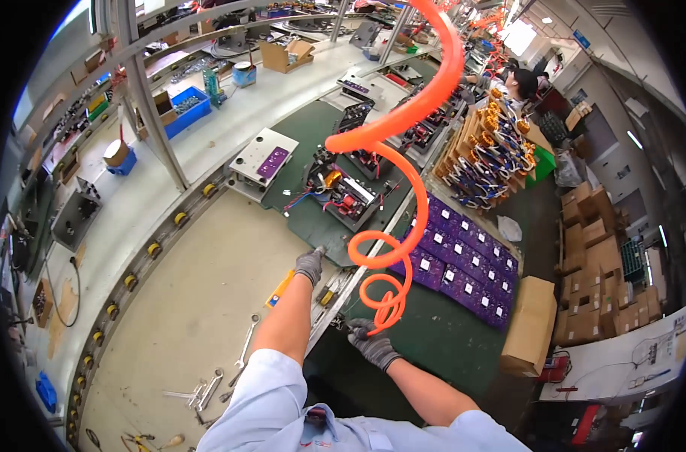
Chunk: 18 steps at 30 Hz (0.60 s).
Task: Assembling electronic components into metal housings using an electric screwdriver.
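Observation:
My left hand (pixel 310 266), in a grey glove, reaches forward and rests its fingers on the near edge of the dark green mat (pixel 305 218). On that mat sits a black circuit assembly (pixel 341 194) with red and blue wires. My right hand (pixel 373 343), also gloved, grips the lower end of an orange coiled air hose (pixel 394 248) that hangs from above. Whatever tool hangs at the hose's end is hidden by the hand.
Rows of purple circuit boards (pixel 459 256) lie to the right, with a cardboard box (pixel 527 324) beside them. Wrenches (pixel 215 380) lie on the beige bench near me. A conveyor rail with yellow rollers (pixel 154 248) curves left. A metal fixture with a purple plate (pixel 261 162) stands further back.

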### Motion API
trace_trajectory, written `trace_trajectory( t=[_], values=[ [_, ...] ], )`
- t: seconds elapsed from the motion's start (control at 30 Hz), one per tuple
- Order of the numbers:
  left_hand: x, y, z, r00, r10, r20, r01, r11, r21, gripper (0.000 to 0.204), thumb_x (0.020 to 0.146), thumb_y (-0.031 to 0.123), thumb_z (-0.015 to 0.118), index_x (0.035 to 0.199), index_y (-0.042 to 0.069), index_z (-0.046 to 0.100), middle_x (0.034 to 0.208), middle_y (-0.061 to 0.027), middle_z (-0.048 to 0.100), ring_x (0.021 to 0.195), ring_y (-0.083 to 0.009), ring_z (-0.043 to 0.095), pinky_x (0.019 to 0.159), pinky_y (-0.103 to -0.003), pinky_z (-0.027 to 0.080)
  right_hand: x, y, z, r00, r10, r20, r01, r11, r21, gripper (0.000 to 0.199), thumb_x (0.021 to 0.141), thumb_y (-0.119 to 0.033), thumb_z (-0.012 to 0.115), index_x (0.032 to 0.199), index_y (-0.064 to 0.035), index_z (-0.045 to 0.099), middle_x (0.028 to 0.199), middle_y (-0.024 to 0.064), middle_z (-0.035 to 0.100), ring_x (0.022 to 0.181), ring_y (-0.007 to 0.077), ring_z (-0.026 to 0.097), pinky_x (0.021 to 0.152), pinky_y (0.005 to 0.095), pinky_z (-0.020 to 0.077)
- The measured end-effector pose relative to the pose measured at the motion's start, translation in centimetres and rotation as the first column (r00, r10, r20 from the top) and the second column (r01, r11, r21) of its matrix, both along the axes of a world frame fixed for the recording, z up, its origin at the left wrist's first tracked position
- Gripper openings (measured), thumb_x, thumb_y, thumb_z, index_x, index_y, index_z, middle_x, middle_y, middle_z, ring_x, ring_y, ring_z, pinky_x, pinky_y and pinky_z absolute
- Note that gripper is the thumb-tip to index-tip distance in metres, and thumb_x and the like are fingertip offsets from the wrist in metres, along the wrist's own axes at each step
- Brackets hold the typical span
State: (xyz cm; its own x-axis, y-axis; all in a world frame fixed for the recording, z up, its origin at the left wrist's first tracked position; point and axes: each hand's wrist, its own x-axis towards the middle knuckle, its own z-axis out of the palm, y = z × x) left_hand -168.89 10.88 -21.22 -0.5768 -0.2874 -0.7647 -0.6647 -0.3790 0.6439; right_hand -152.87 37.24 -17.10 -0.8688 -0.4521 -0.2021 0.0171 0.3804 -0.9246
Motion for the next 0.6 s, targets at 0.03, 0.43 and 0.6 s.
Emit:
trace_trajectory(
  t=[0.03,0.43,0.6],
  values=[
    [3.3,-7.0,-9.1,0.97,0.202,-0.137,-0.202,0.979,0.018,0.043,0.088,0.044,0.07,0.105,0.005,0.065,0.06,-0.005,0.051,0.045,-0.0173,0.048,0.041,-0.036,0.039,1.3,-3.2,1.4,0.977,0.162,0.14,-0.138,0.976,-0.169,0.03,0.084,-0.005,0.067,0.113,-0.0054,0.062,0.106,0.0066,0.064,0.099,0.0163,0.06,0.088,0.0319,0.051],
    [4.9,-0.6,-1.0,0.97,0.195,-0.143,-0.184,0.979,0.087,0.043,0.085,0.033,0.073,0.112,0.001,0.066,0.07,-0.0077,0.058,0.047,-0.018,0.05,0.04,-0.033,0.041,-1.2,-1.0,2.6,0.983,0.173,0.061,-0.181,0.971,0.156,0.047,0.075,-0.009,0.078,0.118,-0.0017,0.058,0.105,0.0046,0.065,0.087,0.0181,0.058,0.089,0.0321,0.0485],
    [14.0,-3.3,1.0,0.985,0.157,-0.068,-0.152,0.986,0.067,0.019,0.089,0.026,0.07,0.095,0.011,0.06,0.061,0.0009,0.043,0.044,-0.0126,0.04,0.038,-0.031,0.033,2.1,-0.3,4.5,0.977,0.044,-0.211,0.018,0.959,0.284,0.054,0.072,-0.018,0.082,0.117,-0.0022,0.058,0.104,0.0092,0.068,0.099,0.0252,0.064,0.091,0.0382,0.0505]
  ],
)
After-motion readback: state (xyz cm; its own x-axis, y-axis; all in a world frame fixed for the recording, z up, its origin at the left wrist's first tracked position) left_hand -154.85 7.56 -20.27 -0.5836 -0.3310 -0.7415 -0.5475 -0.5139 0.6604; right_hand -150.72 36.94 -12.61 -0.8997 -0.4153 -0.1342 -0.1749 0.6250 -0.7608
